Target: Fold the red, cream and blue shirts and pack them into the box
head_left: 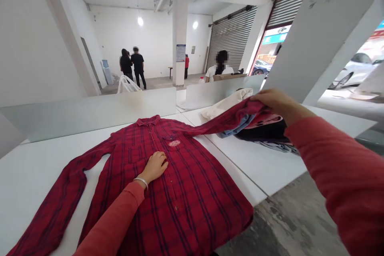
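A red plaid button-front shirt lies face up and spread out on a white table, its collar pointing away from me. My left hand rests on the shirt's chest, below the pocket, and holds nothing. My right hand is raised at the right, pinching the end of the shirt's sleeve. That sleeve stretches up across the table and over a pile of folded clothes.
The clothes pile has cream, denim, pink and black pieces. A low frosted partition runs along the table's far side. Several people stand farther back, and a seated person is beyond the partition. Bare concrete floor shows at the lower right.
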Motion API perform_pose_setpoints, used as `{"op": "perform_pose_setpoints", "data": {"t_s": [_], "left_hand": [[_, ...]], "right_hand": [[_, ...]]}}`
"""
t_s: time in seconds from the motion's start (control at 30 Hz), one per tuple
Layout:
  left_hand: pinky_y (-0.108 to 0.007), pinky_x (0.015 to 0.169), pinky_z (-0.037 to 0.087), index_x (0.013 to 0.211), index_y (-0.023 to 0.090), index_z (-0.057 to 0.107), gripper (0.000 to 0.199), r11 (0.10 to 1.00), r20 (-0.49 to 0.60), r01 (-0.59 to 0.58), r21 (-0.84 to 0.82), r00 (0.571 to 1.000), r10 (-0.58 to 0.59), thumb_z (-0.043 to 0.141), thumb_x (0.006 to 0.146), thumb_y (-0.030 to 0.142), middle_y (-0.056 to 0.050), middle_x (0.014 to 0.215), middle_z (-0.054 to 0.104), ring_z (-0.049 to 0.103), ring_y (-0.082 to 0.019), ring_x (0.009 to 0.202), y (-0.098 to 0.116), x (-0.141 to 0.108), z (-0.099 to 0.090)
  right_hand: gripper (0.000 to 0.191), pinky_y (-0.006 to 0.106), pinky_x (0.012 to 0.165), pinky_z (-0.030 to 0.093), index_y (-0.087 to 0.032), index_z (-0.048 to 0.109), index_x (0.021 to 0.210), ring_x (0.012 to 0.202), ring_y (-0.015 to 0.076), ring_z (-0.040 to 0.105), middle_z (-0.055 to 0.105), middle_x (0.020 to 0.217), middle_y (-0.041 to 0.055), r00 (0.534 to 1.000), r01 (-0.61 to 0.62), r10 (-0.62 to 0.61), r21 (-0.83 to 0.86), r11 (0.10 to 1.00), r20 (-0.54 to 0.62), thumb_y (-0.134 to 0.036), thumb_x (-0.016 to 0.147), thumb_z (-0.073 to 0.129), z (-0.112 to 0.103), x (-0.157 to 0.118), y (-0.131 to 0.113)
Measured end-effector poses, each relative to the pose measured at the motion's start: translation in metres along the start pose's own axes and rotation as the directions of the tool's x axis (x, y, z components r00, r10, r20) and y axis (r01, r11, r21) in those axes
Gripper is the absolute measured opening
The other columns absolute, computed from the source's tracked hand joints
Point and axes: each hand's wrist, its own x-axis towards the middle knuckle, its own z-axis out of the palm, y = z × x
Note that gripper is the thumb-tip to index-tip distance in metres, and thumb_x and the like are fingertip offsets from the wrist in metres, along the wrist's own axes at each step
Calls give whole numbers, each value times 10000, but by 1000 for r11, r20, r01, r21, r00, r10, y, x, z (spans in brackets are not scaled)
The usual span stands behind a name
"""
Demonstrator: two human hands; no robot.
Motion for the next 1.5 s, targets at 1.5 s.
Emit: {"op": "perform_pose_setpoints", "data": {"t_s": [1.5], "left_hand": [[-393, 974, 382, 1013, 147, 574, 525, 590, 276, 577, -565, 806, -524, 647, 493, 179, -112, 1133, 594, 507, -276, 1118, -72, -8, -66]], "right_hand": [[301, 193, 554, 483, -63, 541, 1082, 816, 160, 578, 588, 1005, 141, 751, 149, 88, -298, 943, 654, -112, 794, 470, 215, 25, 26]]}}
